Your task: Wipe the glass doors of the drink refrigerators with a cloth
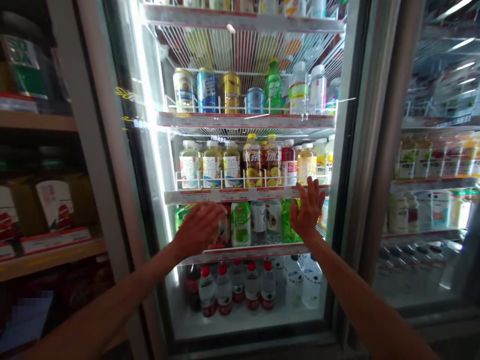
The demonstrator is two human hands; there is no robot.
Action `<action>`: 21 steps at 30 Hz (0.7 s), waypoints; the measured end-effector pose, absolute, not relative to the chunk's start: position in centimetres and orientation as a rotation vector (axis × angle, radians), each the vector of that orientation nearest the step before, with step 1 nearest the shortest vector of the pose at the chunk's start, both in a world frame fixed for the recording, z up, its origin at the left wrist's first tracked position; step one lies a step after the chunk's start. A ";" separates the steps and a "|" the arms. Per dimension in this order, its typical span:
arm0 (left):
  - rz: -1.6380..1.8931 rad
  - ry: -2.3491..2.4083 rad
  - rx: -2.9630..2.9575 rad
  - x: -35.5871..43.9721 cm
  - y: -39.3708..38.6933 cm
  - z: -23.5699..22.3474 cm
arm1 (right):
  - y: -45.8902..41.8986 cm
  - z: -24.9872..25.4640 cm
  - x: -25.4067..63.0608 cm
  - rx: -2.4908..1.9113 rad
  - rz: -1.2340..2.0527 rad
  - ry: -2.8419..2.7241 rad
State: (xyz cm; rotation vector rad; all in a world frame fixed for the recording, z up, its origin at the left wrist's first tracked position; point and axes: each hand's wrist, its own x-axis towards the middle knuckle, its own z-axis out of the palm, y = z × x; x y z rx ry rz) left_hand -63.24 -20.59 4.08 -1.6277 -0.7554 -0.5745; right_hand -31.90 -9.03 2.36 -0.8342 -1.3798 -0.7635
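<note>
An open drinks fridge stands in front of me. My left hand (200, 227) reaches into the third shelf (247, 251) from the top, against a bottle with a red and white label (224, 230); the hand is smeared by motion and its fingers do not show clearly. Beside it stand a green-labelled bottle (240, 223) and clear bottles (258, 220). My right hand (307, 210) is raised at the shelf's right end with fingers spread, holding nothing. Its fingertips reach the price rail (225, 195) of the shelf above.
Tea bottles (212, 167) fill the shelf above and cans (206, 90) the one over it. Red-capped water bottles (225, 290) stand on the bottom. The swung-out glass door (108, 150) is at left, wooden shelves with boxes (48, 245) beyond it, and a closed fridge (431, 200) at right.
</note>
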 end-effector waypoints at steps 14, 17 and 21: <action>-1.064 -0.900 -1.615 -55.8 -17.3 4.6 | -11.6 3.2 -35.3 -0.639 -0.715 -1.433; -1.257 -0.880 -1.686 -53.6 -16.8 5.4 | -14.1 3.7 -39.4 -0.373 -0.668 -1.652; -1.221 -0.879 -1.844 -57.4 -18.4 6.3 | -15.8 3.8 -44.6 -0.400 -0.632 -1.793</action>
